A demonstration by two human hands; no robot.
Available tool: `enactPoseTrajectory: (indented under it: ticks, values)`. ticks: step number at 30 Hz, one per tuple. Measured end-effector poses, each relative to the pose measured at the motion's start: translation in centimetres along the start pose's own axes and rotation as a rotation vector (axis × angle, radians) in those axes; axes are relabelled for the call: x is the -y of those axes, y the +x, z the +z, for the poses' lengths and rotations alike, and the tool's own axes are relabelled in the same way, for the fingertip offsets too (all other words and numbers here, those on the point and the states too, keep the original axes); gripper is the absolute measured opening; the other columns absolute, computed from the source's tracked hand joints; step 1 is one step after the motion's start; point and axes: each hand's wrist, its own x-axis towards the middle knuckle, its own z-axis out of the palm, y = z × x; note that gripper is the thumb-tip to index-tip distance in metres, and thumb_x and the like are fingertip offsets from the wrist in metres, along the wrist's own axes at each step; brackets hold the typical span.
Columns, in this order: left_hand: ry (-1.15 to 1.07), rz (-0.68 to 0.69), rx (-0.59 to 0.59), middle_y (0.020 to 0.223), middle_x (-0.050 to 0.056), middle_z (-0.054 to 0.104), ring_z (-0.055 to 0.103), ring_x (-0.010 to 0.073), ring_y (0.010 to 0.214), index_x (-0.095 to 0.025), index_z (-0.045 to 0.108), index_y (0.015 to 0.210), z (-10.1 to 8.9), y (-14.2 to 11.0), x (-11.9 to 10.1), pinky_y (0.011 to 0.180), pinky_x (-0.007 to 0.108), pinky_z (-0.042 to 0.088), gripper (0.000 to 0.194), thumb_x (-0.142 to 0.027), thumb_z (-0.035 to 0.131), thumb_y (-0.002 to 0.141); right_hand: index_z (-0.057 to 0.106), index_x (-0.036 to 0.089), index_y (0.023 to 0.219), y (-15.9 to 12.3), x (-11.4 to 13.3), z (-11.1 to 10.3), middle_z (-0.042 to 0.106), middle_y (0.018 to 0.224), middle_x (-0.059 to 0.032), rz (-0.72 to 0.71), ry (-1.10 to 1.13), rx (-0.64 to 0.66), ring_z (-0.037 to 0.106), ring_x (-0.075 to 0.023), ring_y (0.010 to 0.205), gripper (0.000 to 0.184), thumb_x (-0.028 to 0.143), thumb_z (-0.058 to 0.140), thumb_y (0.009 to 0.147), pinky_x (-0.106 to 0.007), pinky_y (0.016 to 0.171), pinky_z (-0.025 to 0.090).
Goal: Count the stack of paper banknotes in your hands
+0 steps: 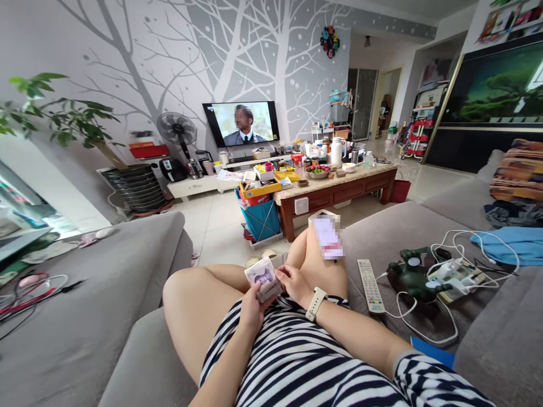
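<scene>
A small pale packet [263, 278] with a purplish printed picture on its face is held above my lap, slightly tilted. My left hand [253, 305] grips it from below, with the thumb on its front. My right hand [294, 285] is closed at the packet's right edge, thumb and forefinger pinched together there. Whether anything separate lies in that pinch is too small to tell. A phone [327, 234] with a blurred lit screen rests on my right thigh. On my right wrist is a pale watch [316, 304].
On the sofa to my right lie a remote control [370, 285], a dark green figure [413, 277], a power strip [460, 280] and tangled white cables. Ahead stands a cluttered coffee table [339, 189], with a blue bin [261, 221] at its left end. Cables [36, 294] lie on the left sofa section.
</scene>
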Motion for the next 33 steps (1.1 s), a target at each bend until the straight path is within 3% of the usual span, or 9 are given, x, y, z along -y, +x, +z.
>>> enactPoseTrajectory:
  ticks: [6, 12, 19, 23, 26, 33]
  values:
    - [0.096, 0.019, 0.016, 0.087, 0.01, 0.071, 0.069, 0.0213, 0.077, -0.014, 0.068, 0.091, 0.0, -0.1, 0.3, 0.061, 0.033, 0.059, 0.016, -0.025, 0.06, 0.083, 0.064, 0.019, 0.086, -0.1, -0.4, 0.0, 0.066, 0.083, -0.0067, -0.055, -0.032, -0.019, 0.061, -0.0226, 0.079, 0.037, 0.054, 0.052, 0.086, -0.033, 0.073, 0.048]
    - [0.18, 0.051, 0.039, 0.097, 0.013, 0.072, 0.068, 0.0236, 0.087, -0.014, 0.071, 0.093, -0.1, 0.0, 0.6, 0.065, 0.033, 0.058, 0.02, -0.028, 0.062, 0.083, 0.063, 0.018, 0.087, -0.2, -0.5, 0.0, 0.067, 0.085, -0.0069, -0.035, -0.108, -0.037, 0.061, -0.0203, 0.075, 0.033, 0.05, 0.056, 0.084, -0.031, 0.071, 0.048]
    - [0.182, 0.03, 0.069, 0.092, 0.012, 0.073, 0.069, 0.0215, 0.081, -0.014, 0.071, 0.09, 0.0, -0.1, 0.7, 0.064, 0.031, 0.058, 0.018, -0.025, 0.058, 0.085, 0.054, 0.018, 0.105, 0.1, -1.3, 0.1, 0.061, 0.081, -0.0028, -0.013, -0.034, -0.094, 0.058, -0.017, 0.069, 0.036, 0.043, 0.06, 0.081, -0.029, 0.067, 0.047]
    - [0.126, 0.021, 0.038, 0.086, 0.011, 0.073, 0.068, 0.0201, 0.077, -0.013, 0.07, 0.088, 0.1, -0.1, 0.6, 0.063, 0.03, 0.057, 0.014, -0.021, 0.06, 0.081, 0.052, 0.019, 0.083, 0.0, -1.1, 0.1, 0.056, 0.076, -0.0007, -0.068, -0.028, -0.125, 0.053, -0.0154, 0.067, 0.027, 0.044, 0.061, 0.081, -0.029, 0.068, 0.044]
    - [0.091, 0.012, 0.032, 0.082, 0.009, 0.072, 0.068, 0.019, 0.075, -0.013, 0.069, 0.086, 0.0, -0.1, 0.5, 0.065, 0.031, 0.058, 0.011, -0.018, 0.063, 0.078, 0.049, 0.02, 0.069, -0.1, -0.8, 0.0, 0.05, 0.064, 0.0018, -0.075, -0.031, -0.088, 0.047, -0.0143, 0.062, 0.031, 0.047, 0.059, 0.082, -0.027, 0.063, 0.04]
    - [0.079, 0.016, 0.04, 0.084, 0.008, 0.072, 0.068, 0.0194, 0.077, -0.015, 0.069, 0.085, -0.2, 0.2, 0.9, 0.068, 0.033, 0.059, 0.009, -0.017, 0.066, 0.077, 0.047, 0.02, 0.065, -0.1, -0.8, 0.0, 0.046, 0.059, 0.0033, -0.055, -0.044, -0.071, 0.042, -0.0133, 0.058, 0.033, 0.047, 0.059, 0.081, -0.026, 0.058, 0.035]
